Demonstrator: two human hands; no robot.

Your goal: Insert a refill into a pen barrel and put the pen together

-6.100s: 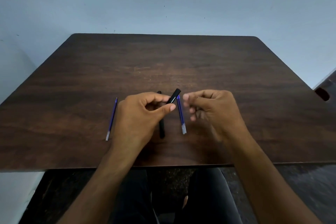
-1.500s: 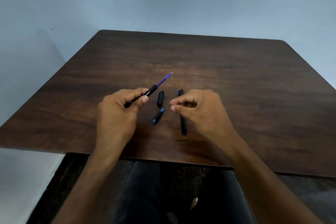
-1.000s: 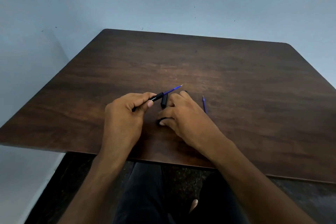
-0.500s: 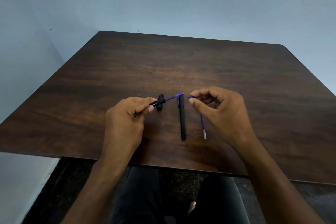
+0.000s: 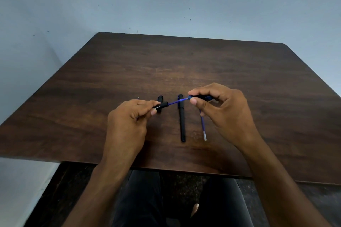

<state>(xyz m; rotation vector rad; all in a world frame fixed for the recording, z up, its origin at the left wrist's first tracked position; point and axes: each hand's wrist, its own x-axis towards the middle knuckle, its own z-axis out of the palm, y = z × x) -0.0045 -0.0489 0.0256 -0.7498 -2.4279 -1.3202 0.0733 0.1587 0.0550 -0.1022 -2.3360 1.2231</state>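
While my left hand (image 5: 129, 121) pinches a smooth black pen barrel (image 5: 160, 106) with its thin blue refill (image 5: 177, 101) poking out, my right hand (image 5: 221, 112) grips a small black-and-blue tip piece (image 5: 204, 97) at the refill's point. Between my hands on the dark woodgrain table (image 5: 184, 64) lies a slim black pen (image 5: 182, 118) (matte, straight); a spare refill (image 5: 203, 127) lies under my right fingers.

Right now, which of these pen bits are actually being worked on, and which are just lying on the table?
In hand:
- left hand grips a black pen barrel with a blue refill sticking out
- right hand pinches a small black-and-blue pen piece at the refill's tip

Lying about:
- whole black pen
- short black cap
- spare blue refill
- wooden table
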